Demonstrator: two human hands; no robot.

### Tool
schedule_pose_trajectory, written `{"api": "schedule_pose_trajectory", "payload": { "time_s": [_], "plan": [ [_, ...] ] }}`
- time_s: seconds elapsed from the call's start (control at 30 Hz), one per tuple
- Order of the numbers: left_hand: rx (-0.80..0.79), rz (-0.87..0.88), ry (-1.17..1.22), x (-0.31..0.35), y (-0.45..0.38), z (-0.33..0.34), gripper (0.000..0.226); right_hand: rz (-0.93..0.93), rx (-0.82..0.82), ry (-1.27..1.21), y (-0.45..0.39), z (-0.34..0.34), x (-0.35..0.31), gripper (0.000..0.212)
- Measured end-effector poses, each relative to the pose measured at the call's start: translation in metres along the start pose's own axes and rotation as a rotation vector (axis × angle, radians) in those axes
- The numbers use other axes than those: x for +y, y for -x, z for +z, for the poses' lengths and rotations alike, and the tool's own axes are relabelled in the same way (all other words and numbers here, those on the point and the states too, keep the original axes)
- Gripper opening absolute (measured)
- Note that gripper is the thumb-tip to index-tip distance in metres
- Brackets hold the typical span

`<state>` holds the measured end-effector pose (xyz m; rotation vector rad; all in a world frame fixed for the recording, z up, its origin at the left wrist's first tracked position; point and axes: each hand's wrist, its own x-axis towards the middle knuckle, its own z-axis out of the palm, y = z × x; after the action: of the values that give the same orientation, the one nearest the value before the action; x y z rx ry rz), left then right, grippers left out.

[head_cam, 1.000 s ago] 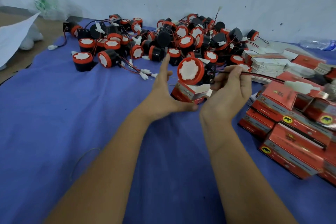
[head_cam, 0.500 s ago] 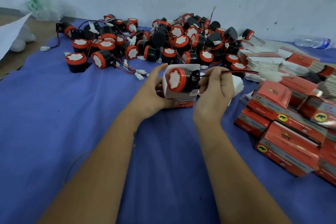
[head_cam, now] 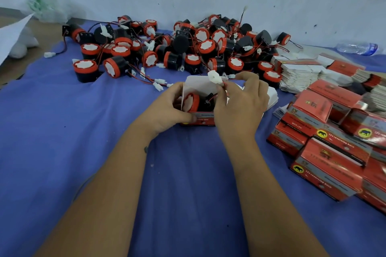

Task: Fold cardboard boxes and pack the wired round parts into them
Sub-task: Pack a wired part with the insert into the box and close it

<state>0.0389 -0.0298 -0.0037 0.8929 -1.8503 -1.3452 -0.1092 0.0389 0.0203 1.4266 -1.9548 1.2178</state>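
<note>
A small red and white cardboard box (head_cam: 198, 120) stands open on the blue cloth in front of me. A round black part with a red rim (head_cam: 191, 102) lies inside it. My left hand (head_cam: 167, 108) grips the box's left side, thumb along the front wall. My right hand (head_cam: 240, 102) pinches the part's red wire just below its white connector (head_cam: 214, 77), above the open box. A heap of several more round parts (head_cam: 188, 48) lies behind, wires tangled.
Packed red boxes (head_cam: 330, 146) are piled at the right. Stacks of flat unfolded boxes (head_cam: 300, 75) sit behind them. A plastic bottle (head_cam: 359, 48) lies at the far right by the wall. A plastic bag (head_cam: 46, 8) and white paper (head_cam: 12, 31) lie at the left.
The round part went from in front of the box down into it. My right hand slid along the wire to the connector end, and my left hand closed round the box.
</note>
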Motion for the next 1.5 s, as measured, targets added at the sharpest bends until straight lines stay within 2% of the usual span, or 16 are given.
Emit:
{"api": "schedule_pose_trajectory", "payload": {
  "time_s": [0.27, 0.5, 0.7, 0.9, 1.0, 1.27, 1.37, 1.5],
  "plan": [
    [0.013, 0.010, 0.029, -0.001, -0.001, 0.002, 0.066, -0.190, -0.185, 0.291, -0.004, -0.004, 0.003, 0.018],
    [0.008, 0.012, 0.058, -0.003, -0.003, 0.003, 0.066, -0.051, -0.283, 0.245, -0.005, 0.005, 0.006, 0.030],
    [0.012, 0.011, 0.057, -0.002, -0.003, 0.003, 0.074, -0.062, -0.358, 0.280, -0.003, 0.008, 0.001, 0.027],
    [0.007, 0.019, 0.075, -0.002, -0.002, 0.004, 0.069, 0.020, -0.328, 0.159, 0.001, 0.004, -0.005, 0.031],
    [0.000, 0.021, 0.060, 0.003, 0.002, 0.005, 0.068, -0.013, -0.313, 0.187, 0.003, 0.004, -0.007, 0.039],
    [-0.014, -0.003, 0.036, 0.001, 0.001, 0.004, 0.073, 0.030, -0.308, 0.135, 0.003, 0.007, -0.005, 0.031],
    [-0.016, -0.006, 0.049, 0.002, 0.002, 0.004, 0.068, 0.085, -0.426, 0.101, 0.006, 0.010, -0.001, 0.033],
    [0.031, -0.057, 0.172, 0.005, -0.003, 0.006, 0.043, 0.094, -0.491, 0.104, 0.009, 0.013, -0.001, 0.032]
  ]
}}
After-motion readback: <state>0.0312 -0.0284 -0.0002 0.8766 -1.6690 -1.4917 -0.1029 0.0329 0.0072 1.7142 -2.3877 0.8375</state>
